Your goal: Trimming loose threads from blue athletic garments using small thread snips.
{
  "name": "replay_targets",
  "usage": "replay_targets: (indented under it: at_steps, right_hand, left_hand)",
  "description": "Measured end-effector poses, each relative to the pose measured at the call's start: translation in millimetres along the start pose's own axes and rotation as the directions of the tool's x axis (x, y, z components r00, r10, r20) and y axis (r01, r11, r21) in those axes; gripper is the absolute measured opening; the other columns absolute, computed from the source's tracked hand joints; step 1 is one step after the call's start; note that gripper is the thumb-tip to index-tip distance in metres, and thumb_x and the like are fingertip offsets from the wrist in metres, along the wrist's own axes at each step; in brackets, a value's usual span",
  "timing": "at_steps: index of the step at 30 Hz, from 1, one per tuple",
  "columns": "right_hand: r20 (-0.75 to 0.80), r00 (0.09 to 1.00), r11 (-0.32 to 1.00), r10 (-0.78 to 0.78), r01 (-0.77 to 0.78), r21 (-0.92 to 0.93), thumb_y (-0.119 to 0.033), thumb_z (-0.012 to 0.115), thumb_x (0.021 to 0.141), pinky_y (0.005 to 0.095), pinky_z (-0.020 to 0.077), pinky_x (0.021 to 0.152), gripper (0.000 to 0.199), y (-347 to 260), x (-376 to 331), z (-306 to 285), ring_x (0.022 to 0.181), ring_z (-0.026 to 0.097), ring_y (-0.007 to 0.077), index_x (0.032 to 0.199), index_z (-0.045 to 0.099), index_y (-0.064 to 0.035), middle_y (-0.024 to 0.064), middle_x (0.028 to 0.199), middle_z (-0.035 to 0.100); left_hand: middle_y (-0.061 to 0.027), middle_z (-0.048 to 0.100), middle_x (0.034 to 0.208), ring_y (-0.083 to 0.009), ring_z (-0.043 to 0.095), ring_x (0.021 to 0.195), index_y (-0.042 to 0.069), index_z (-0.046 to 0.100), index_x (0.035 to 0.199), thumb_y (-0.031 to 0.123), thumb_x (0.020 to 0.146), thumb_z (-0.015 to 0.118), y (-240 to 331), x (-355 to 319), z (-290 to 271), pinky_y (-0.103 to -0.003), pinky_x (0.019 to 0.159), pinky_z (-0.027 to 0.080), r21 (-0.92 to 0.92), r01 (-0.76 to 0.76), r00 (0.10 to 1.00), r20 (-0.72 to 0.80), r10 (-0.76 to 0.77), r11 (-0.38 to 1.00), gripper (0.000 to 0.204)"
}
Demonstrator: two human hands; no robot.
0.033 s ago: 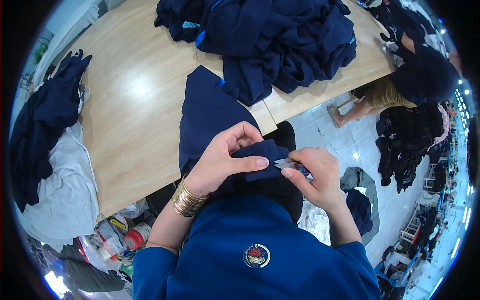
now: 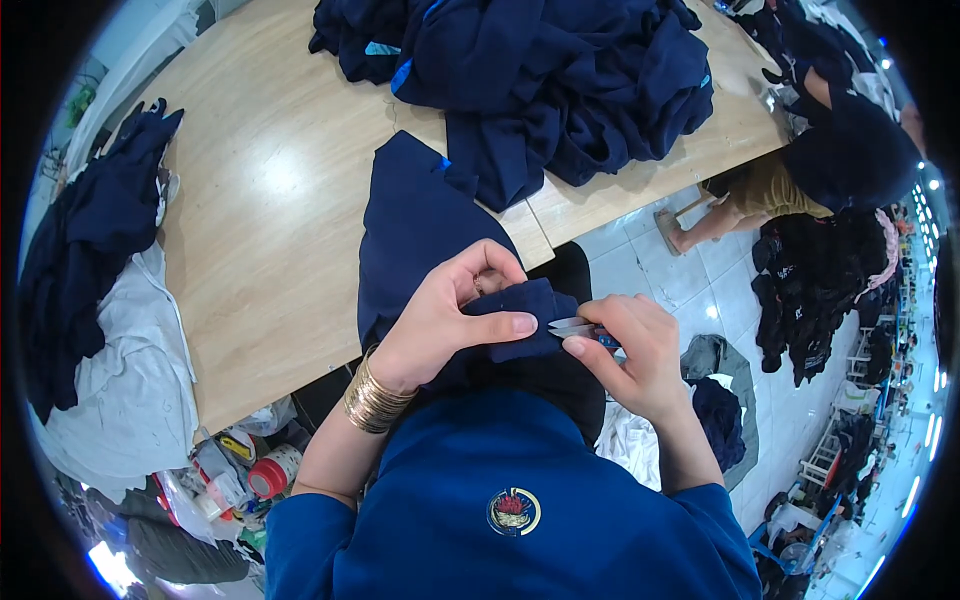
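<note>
Barely shifted, left hand (image 2: 432,318) pinches navy cloth (image 2: 520,300), right hand (image 2: 636,345) closed around snips (image 2: 573,328).

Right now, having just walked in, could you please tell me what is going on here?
A person is handling a piece of navy cloth with both bare hands. The left hand pinches it, while the right hand holds small snips, their blades right by its edge; whether they touch is hard to tell. A navy fabric heap lies ahead on the wooden table.
</note>
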State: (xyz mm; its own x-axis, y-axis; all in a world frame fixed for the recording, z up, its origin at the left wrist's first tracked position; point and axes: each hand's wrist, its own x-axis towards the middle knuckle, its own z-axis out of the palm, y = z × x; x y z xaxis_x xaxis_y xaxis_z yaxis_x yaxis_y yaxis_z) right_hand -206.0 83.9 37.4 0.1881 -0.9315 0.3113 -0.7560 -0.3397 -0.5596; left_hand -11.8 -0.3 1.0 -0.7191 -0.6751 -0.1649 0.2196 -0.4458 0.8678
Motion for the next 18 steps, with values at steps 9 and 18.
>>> replay_targets:
  at_steps: [9, 18]
  right_hand:
    - [0.015, 0.999, 0.999, -0.031, 0.031, -0.032, -0.025, 0.068, 0.075, 0.0284, 0.0351, 0.051, 0.022, -4.1, 2.2, -3.2, 0.054, 0.052, 0.0176, 0.079, 0.058, -0.0058, 0.0036, 0.067, 0.057]
    - [0.027, 0.999, 0.998, -0.028, 0.029, -0.05, -0.025, 0.068, 0.075, 0.0284, 0.0353, 0.051, 0.022, -4.9, 2.2, 0.6, 0.054, 0.052, 0.0172, 0.076, 0.057, -0.0063, 0.0035, 0.066, 0.056]
  left_hand:
    - [-0.0042, 0.059, 0.088, -0.0094, 0.059, 0.081, 0.01, 0.046, 0.096, 0.011, 0.07, 0.075, 3.3, 0.9, 2.5, -0.019, 0.071, 0.047, -0.045, -0.013, 1.0, 0.009, 0.013, 0.999, 0.039]
    - [-0.0045, 0.059, 0.087, -0.0096, 0.058, 0.082, 0.01, 0.045, 0.095, 0.011, 0.07, 0.074, 2.4, 0.7, 0.3, -0.02, 0.071, 0.046, -0.063, -0.003, 0.999, 0.04, 0.006, 0.998, 0.039]
